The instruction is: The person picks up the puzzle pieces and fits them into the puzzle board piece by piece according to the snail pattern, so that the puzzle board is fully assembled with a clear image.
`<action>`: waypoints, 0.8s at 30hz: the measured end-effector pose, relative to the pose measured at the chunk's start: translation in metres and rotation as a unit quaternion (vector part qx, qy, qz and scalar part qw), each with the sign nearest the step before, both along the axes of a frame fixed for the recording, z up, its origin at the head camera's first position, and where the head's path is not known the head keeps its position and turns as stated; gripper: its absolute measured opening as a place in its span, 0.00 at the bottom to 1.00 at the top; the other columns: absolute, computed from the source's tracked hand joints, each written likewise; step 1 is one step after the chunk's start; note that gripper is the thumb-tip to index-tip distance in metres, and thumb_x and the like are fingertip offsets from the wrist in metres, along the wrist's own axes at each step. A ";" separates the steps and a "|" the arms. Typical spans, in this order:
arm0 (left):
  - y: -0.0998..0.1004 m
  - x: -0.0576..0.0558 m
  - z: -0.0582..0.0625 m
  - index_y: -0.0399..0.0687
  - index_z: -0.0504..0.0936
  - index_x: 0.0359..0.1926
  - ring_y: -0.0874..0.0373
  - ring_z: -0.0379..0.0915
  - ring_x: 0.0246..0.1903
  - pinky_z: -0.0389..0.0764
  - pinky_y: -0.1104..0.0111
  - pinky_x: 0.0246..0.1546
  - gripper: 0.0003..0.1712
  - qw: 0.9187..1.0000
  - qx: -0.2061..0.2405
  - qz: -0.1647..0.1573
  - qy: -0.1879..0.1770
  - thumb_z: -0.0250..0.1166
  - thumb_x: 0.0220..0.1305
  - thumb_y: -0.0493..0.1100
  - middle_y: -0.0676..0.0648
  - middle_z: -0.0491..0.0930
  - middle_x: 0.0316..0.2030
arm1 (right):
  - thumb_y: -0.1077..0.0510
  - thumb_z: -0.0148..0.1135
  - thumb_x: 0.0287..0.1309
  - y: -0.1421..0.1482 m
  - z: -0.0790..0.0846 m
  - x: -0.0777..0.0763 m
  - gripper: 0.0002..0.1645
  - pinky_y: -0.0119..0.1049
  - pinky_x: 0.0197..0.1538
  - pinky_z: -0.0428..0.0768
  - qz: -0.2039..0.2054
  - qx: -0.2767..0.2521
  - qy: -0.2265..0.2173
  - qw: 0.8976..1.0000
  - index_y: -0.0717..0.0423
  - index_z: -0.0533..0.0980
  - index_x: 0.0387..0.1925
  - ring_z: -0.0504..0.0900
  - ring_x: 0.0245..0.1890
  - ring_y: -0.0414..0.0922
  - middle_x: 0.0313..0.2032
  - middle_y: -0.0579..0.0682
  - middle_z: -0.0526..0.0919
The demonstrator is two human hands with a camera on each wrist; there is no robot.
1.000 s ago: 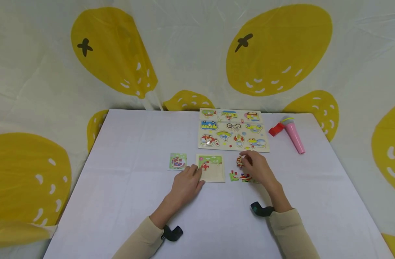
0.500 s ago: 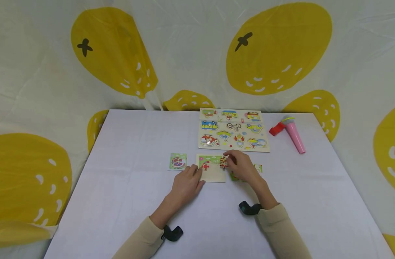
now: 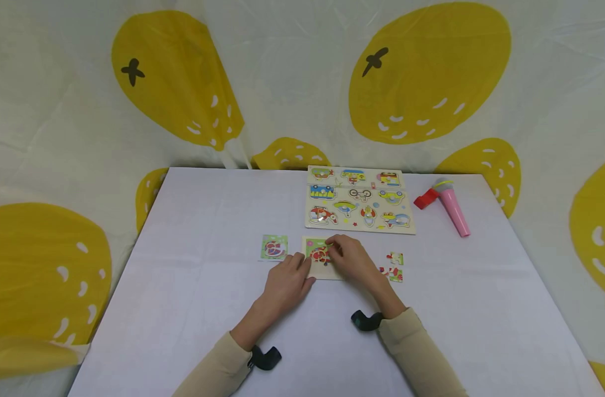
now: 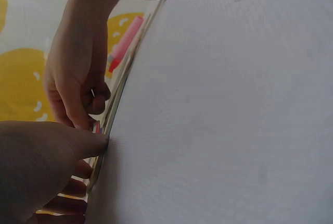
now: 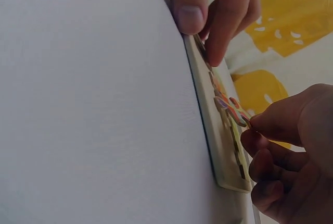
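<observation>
My left hand (image 3: 285, 278) holds the left side of a small wooden puzzle board (image 3: 322, 274), with the thumb at the front edge and a fingertip on its face. My right hand (image 3: 353, 259) pinches a colourful puzzle piece (image 5: 232, 110) between thumb and index finger, low over the board. In the right wrist view the piece is tilted, and its other fingers are curled. Green and red pieces (image 3: 318, 255) fill the board's upper left part; the lower part shows bare wood. My right hand hides the board's right side.
Several loose puzzle pieces (image 3: 396, 274) lie right of the board, partly behind my right hand. A picture card (image 3: 274, 247) lies to the left. Behind stands a larger vehicle peg puzzle (image 3: 360, 223), with a pink toy microphone (image 3: 454, 212) and a red object (image 3: 426, 198) beside it.
My right hand has picked up a red-striped piece from the loose pieces and carried it left onto the board, beside the red piece there. My left hand has stayed on the board.
</observation>
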State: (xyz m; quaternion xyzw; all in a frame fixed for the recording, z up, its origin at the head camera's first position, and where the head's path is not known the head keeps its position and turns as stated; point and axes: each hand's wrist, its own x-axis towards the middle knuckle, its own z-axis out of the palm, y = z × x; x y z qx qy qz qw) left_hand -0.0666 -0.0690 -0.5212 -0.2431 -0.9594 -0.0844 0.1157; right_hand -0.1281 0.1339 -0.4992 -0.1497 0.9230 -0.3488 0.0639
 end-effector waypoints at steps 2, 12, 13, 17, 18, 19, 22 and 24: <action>0.000 0.000 -0.001 0.44 0.82 0.56 0.52 0.78 0.45 0.84 0.63 0.38 0.25 1.000 0.003 -0.002 0.010 0.66 0.65 0.55 0.46 0.78 0.49 | 0.60 0.58 0.66 -0.002 -0.002 0.000 0.13 0.32 0.36 0.73 -0.002 0.004 0.004 1.000 0.57 0.81 0.49 0.73 0.31 0.41 0.33 0.48 0.80; -0.001 -0.001 0.000 0.44 0.82 0.58 0.52 0.78 0.46 0.84 0.64 0.39 0.26 1.000 -0.004 -0.002 0.005 0.65 0.67 0.56 0.45 0.78 0.50 | 0.57 0.69 0.60 -0.001 -0.005 0.003 0.15 0.34 0.40 0.74 0.023 0.031 0.034 0.999 0.55 0.83 0.48 0.73 0.36 0.41 0.41 0.49 0.77; -0.001 -0.001 0.000 0.44 0.82 0.57 0.52 0.78 0.46 0.84 0.64 0.38 0.26 1.000 -0.003 -0.002 0.008 0.65 0.66 0.56 0.45 0.79 0.50 | 0.56 0.70 0.59 -0.001 -0.005 0.003 0.16 0.35 0.41 0.74 0.029 0.035 0.035 0.998 0.54 0.83 0.49 0.73 0.37 0.41 0.42 0.49 0.77; -0.001 -0.001 -0.001 0.44 0.82 0.57 0.53 0.78 0.45 0.84 0.64 0.37 0.26 1.000 0.001 -0.004 0.018 0.66 0.66 0.56 0.46 0.79 0.49 | 0.52 0.71 0.59 -0.002 -0.005 0.005 0.18 0.36 0.43 0.74 0.044 0.049 0.032 0.997 0.53 0.84 0.50 0.73 0.39 0.42 0.45 0.49 0.75; -0.001 -0.002 -0.001 0.44 0.82 0.57 0.53 0.78 0.45 0.84 0.64 0.37 0.26 1.000 0.002 -0.004 0.018 0.66 0.66 0.56 0.46 0.79 0.49 | 0.52 0.71 0.59 -0.002 -0.005 0.004 0.18 0.36 0.43 0.74 0.043 0.050 0.031 0.997 0.53 0.84 0.50 0.73 0.39 0.42 0.45 0.50 0.75; -0.001 -0.002 -0.001 0.44 0.82 0.57 0.53 0.78 0.45 0.84 0.64 0.37 0.26 1.000 0.001 -0.004 0.018 0.66 0.66 0.56 0.46 0.79 0.49 | 0.52 0.71 0.60 -0.003 -0.006 0.004 0.18 0.37 0.44 0.74 0.041 0.051 0.030 0.997 0.53 0.84 0.50 0.73 0.39 0.42 0.45 0.50 0.76; -0.001 -0.002 -0.001 0.44 0.82 0.57 0.53 0.78 0.45 0.83 0.64 0.38 0.26 1.000 -0.002 -0.004 0.016 0.65 0.66 0.56 0.46 0.79 0.49 | 0.52 0.71 0.60 -0.004 -0.006 0.004 0.18 0.38 0.45 0.76 0.035 0.058 0.032 0.997 0.54 0.84 0.50 0.74 0.39 0.42 0.45 0.49 0.76; -0.001 -0.002 -0.001 0.44 0.82 0.57 0.53 0.78 0.45 0.83 0.64 0.37 0.26 1.000 -0.004 -0.004 0.015 0.65 0.66 0.56 0.47 0.79 0.49 | 0.52 0.71 0.60 -0.006 -0.006 0.003 0.18 0.38 0.45 0.77 0.032 0.060 0.031 0.997 0.54 0.84 0.50 0.75 0.39 0.43 0.44 0.49 0.76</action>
